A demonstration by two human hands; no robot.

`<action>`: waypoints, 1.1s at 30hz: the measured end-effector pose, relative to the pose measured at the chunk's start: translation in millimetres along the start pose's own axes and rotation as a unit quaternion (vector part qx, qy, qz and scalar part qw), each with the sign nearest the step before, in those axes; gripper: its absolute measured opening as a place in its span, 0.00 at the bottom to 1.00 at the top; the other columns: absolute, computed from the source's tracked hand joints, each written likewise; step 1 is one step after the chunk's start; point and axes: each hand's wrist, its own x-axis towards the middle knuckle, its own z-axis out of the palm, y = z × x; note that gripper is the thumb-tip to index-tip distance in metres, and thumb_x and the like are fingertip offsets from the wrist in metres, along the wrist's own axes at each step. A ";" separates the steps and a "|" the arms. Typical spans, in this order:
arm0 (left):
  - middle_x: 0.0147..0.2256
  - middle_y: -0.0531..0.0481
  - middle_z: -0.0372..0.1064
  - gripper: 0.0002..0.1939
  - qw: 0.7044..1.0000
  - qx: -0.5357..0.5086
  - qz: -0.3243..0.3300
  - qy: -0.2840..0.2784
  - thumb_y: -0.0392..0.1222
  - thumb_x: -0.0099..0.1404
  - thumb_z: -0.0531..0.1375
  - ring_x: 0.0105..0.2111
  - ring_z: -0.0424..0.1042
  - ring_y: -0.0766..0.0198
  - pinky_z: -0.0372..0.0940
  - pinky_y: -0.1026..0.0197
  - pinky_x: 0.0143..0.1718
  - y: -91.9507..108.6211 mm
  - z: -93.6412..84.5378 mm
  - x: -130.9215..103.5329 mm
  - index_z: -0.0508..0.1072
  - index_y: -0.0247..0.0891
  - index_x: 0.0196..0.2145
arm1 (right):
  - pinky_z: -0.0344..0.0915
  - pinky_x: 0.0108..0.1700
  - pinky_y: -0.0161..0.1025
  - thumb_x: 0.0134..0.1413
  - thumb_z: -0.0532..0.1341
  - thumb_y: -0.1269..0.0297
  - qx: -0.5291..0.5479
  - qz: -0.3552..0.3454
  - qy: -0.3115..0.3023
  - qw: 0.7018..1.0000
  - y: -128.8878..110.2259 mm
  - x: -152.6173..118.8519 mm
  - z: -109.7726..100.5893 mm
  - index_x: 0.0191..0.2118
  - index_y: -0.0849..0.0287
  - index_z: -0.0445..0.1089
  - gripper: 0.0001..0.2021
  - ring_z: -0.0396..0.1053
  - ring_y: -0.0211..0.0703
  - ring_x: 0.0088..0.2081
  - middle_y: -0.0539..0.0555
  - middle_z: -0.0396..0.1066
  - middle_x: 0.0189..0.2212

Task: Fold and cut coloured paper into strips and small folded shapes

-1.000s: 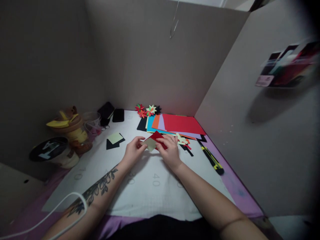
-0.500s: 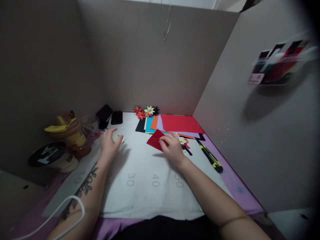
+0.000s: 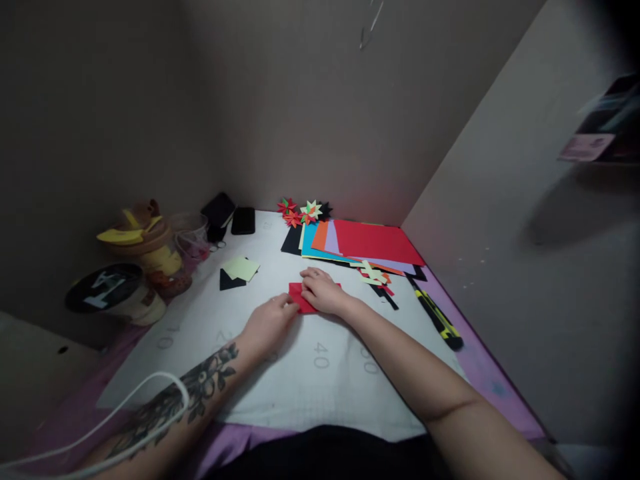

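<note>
A red paper piece [image 3: 309, 305] lies on the white numbered mat [image 3: 295, 387], partly covered by both hands. My left hand [image 3: 273, 320] pinches its left edge between thumb and fingers. Across its upper middle rests my right hand [image 3: 320, 291], fingers together and pressing on the paper. To the left are light green squares [image 3: 241, 269] with a black piece [image 3: 231, 279] beneath them. Thin cut strips [image 3: 373, 273] in light green, orange, red and black lie to the right of my right hand.
Colored sheets [image 3: 377, 241] are stacked at the back right, beside folded paper stars [image 3: 310, 211]. A yellow and black cutter [image 3: 437, 317] lies on the right. Pots [image 3: 145, 240], a lidded tub [image 3: 117, 293] and a white cable [image 3: 170, 383] are on the left.
My left hand has moved right, from near the green squares to the red paper. The red paper, held up by my right hand before, is now down on the mat. The view has shifted.
</note>
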 end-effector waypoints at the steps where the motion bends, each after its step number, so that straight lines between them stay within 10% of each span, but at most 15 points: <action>1: 0.44 0.46 0.69 0.15 0.999 0.022 0.024 -0.015 0.37 0.66 0.48 0.38 0.68 0.59 0.63 0.60 0.37 7.6 2.6 -3.0 0.70 0.40 0.45 | 0.50 0.56 0.47 0.57 0.55 0.66 -0.007 0.006 0.008 1.000 -1.3 -2.1 -0.7 0.36 0.61 0.70 0.07 0.52 0.49 0.56 0.58 0.62 0.52; 10: 0.51 0.40 0.67 0.21 0.996 0.080 0.024 -0.038 0.42 0.67 0.48 0.37 0.70 0.56 0.66 0.54 0.38 19.9 14.9 -1.1 0.64 0.32 0.55 | 0.57 0.44 0.38 0.60 0.51 0.66 -0.039 0.056 -0.054 0.996 -12.5 2.9 -5.3 0.37 0.62 0.69 0.10 0.61 0.43 0.40 0.57 0.66 0.37; 33: 0.56 0.39 0.62 0.24 0.994 0.070 -0.046 -0.074 0.46 0.66 0.47 0.37 0.71 0.56 0.65 0.55 0.36 21.7 16.0 0.6 0.60 0.36 0.58 | 0.55 0.40 0.36 0.60 0.49 0.66 -0.062 0.087 -0.107 0.988 -15.8 13.3 -13.2 0.38 0.61 0.70 0.12 0.64 0.43 0.41 0.57 0.68 0.39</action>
